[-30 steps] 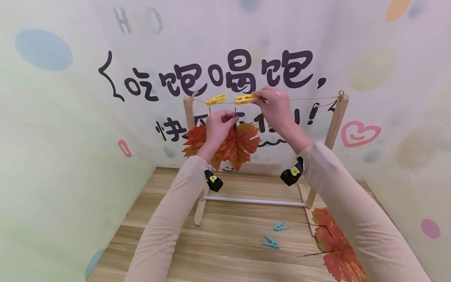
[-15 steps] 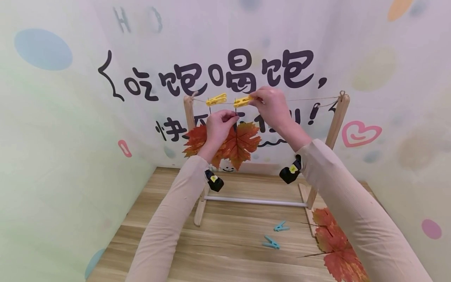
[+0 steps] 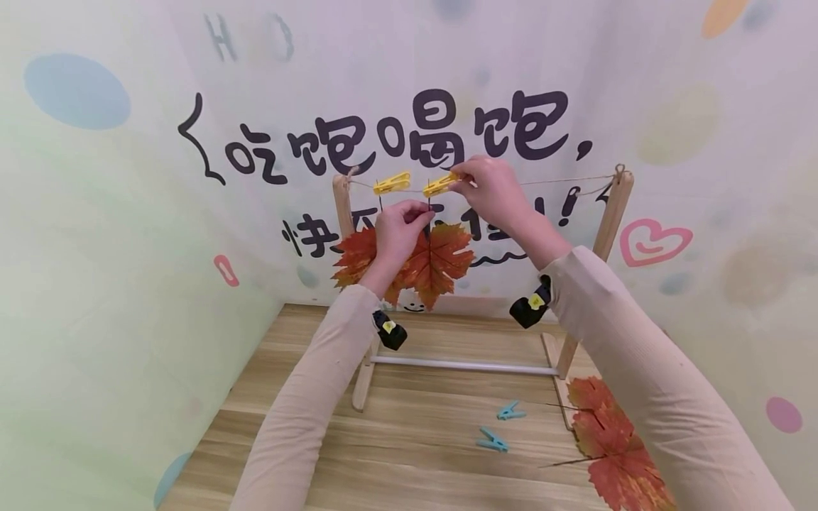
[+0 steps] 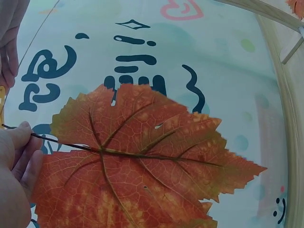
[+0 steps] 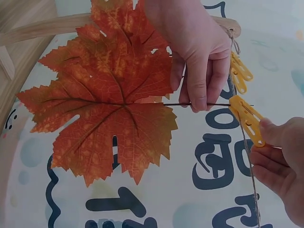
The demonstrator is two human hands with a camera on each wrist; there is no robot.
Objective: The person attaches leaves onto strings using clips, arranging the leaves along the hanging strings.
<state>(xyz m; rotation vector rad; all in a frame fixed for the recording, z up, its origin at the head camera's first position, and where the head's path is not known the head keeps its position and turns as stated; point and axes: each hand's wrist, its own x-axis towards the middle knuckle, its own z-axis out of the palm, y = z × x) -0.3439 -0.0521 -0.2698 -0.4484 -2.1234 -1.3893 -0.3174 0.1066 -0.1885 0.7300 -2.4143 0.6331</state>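
Note:
My left hand [image 3: 401,231] pinches the dark stem of an orange-red maple leaf [image 3: 441,261] between thumb and fingertips. Above it, my right hand [image 3: 495,191] holds the handle end of a yellow clothespin [image 5: 248,121], whose nose meets the twine [image 5: 251,175] and the stem's upper end. In the right wrist view the stem tip pokes out past this clothespin. To the left, another yellow clothespin [image 3: 392,183] sits on the twine with a second maple leaf [image 3: 353,254] hanging below, partly hidden by my left hand.
Twine runs between two wooden posts [image 3: 612,213] joined low down by a white rod [image 3: 463,365]. Two blue clothespins [image 3: 493,439] lie on the wooden table [image 3: 396,461]. More maple leaves [image 3: 613,447] lie at the right, partly under my right sleeve. A printed cloth hangs behind.
The yellow clothespin in my right hand has shifted slightly left and tilted, its nose lower on the twine at the stem. My left hand stays nearly still on the stem.

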